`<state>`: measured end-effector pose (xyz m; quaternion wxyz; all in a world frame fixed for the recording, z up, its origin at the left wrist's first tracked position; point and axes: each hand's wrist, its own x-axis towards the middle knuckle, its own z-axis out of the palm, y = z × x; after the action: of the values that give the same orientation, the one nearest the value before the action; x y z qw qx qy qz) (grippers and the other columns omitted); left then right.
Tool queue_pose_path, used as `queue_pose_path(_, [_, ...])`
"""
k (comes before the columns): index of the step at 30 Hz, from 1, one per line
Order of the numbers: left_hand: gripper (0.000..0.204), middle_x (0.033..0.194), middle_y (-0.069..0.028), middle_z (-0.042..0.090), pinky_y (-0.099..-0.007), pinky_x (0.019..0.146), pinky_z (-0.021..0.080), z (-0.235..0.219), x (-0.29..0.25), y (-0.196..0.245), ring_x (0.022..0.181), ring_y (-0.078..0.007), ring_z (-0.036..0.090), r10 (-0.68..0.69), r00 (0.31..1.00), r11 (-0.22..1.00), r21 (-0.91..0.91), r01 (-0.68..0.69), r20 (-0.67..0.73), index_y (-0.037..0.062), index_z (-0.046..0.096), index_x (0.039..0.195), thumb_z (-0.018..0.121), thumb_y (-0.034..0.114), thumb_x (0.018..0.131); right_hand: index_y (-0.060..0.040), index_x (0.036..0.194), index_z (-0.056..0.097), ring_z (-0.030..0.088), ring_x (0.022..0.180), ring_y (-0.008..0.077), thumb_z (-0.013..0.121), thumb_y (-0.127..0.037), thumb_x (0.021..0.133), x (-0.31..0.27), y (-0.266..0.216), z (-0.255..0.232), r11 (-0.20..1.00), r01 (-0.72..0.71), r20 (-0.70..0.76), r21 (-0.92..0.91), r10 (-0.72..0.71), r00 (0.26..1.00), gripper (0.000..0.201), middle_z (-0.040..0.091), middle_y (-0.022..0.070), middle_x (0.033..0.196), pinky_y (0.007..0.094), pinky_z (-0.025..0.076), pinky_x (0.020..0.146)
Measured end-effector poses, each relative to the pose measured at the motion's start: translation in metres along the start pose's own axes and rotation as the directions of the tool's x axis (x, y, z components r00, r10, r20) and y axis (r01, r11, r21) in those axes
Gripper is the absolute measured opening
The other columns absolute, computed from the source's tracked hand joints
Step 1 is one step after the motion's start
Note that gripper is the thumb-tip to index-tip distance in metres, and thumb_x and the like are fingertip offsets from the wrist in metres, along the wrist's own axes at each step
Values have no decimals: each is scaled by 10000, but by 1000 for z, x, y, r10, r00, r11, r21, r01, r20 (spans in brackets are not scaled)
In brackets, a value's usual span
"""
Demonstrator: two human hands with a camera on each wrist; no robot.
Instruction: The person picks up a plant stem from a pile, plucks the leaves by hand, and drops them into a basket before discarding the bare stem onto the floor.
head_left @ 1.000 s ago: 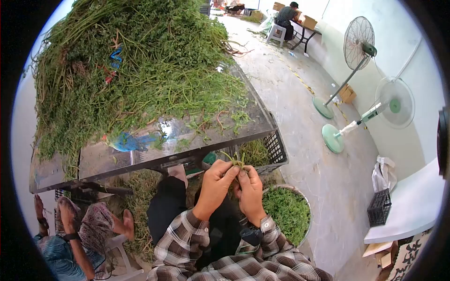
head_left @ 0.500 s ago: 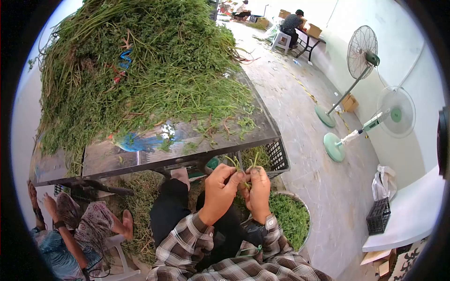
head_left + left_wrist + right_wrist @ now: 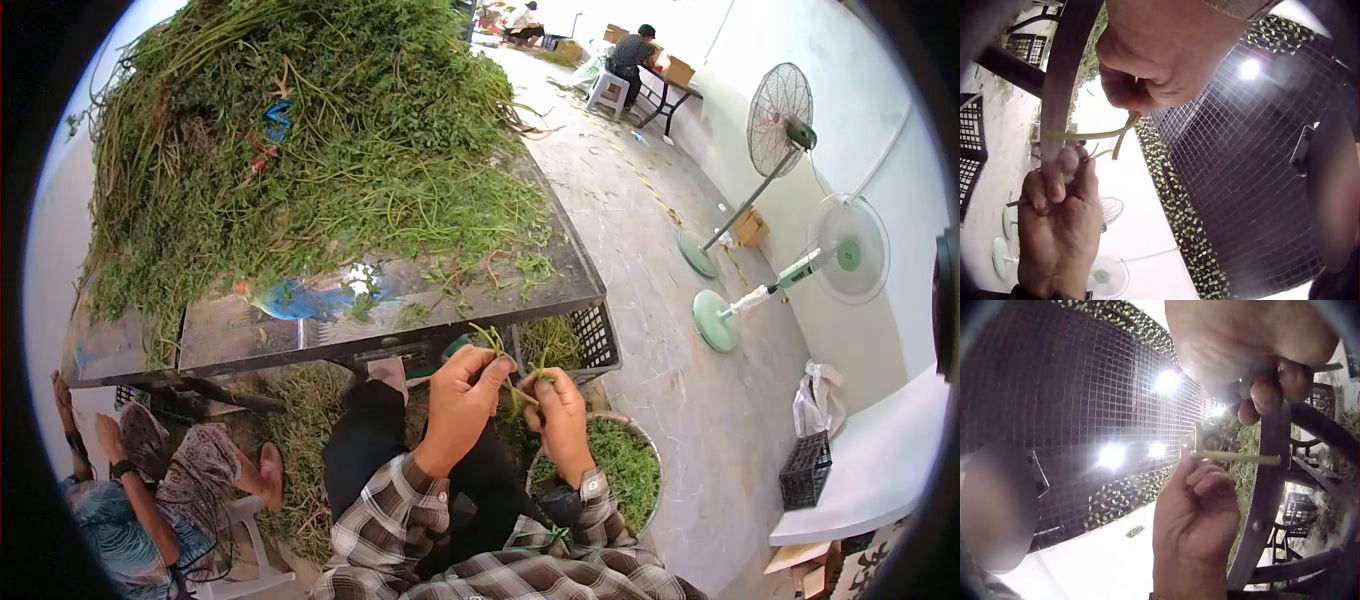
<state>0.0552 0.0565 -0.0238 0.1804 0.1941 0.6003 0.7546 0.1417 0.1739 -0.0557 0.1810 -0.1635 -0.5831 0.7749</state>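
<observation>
In the head view the left hand pinches green stems between thumb and fingertips, just below the table's near edge. Close beside it on the right, the right hand has its fingers curled round another stem piece, a small gap between the hands. The left wrist view shows the left hand pinching a forked pair of stems, with the right hand below. From the right wrist, the left hand holds a straight stem; the right hand has its fingers curled.
A large heap of leafy stems covers much of the dark table. A round container of greens stands below right, a black crate under the table corner. Another person sits at left; two fans stand right.
The hands have moved apart from touching, the left slightly up and left, the right slightly right and down, each with stem pieces. The camera view has shifted a little.
</observation>
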Motion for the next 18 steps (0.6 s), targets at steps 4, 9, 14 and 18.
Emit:
queue_pose_path(4, [181,770,-5,507,-213,430,348,-2,1,-1,484,-46,463,9,1000,1000,-7,-9,-18,-38,605,844,599,140,872,-24,984,510,414,490,50,462,-219,945,-5,-5,9,999,-40,101,17,38,994,205,558,29,713,193,323,444])
queue_pose_path(9, [159,755,-42,517,-248,485,364,-4,2,-5,545,-85,480,106,994,983,154,-100,-28,-42,609,838,622,117,845,-19,986,519,408,456,59,435,-212,946,-8,-14,14,988,-140,138,65,130,982,214,596,75,696,188,317,425])
queue_pose_path(14, [147,751,-51,507,-257,499,365,-9,5,-13,560,-98,481,151,988,970,192,-152,24,-45,609,837,623,102,838,-9,976,521,395,442,63,409,-194,947,-9,-13,9,977,-210,263,28,195,945,218,604,89,690,185,305,414])
queue_pose_path(18, [160,760,-20,479,-222,465,368,-8,2,2,527,-68,486,-31,995,997,74,24,95,-50,621,844,601,108,859,-6,965,527,399,452,62,401,-186,948,-9,-12,10,975,-218,274,43,198,941,220,601,87,704,181,302,415])
